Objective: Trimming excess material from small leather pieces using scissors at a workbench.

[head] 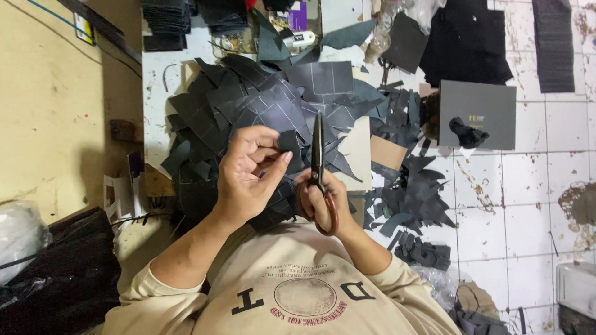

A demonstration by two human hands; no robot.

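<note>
Holding a small dark leather offcut (pixel 289 144) pinched between thumb and fingers, the left hand (pixel 248 170) keeps it raised just beside the scissor blades, probably so the edge presents square to the cut. Right hand (pixel 320 198) is clenched through the brown loop handles of the scissors (pixel 319 167), blades pointing away from the body and looking nearly closed, tips over the heap. Both forearms come up from a beige printed sweatshirt (pixel 298 291).

Under the hands: a big loose heap of dark leather pieces (pixel 248 105) on a white worktable (pixel 158 80), several with faint ruled lines. Trimmed scraps (pixel 410 198) lie to the right on the white tiled floor (pixel 515 186), apparently where they fell off the table edge.

Containers: a flat grey box (pixel 478 115) sits closed on the floor, a small crumpled black scrap on its lid; contents can't be seen. A whitish tub (pixel 577 288) sits at the lower right, contents unclear. A black bag (pixel 56 273) lies at lower left.
</note>
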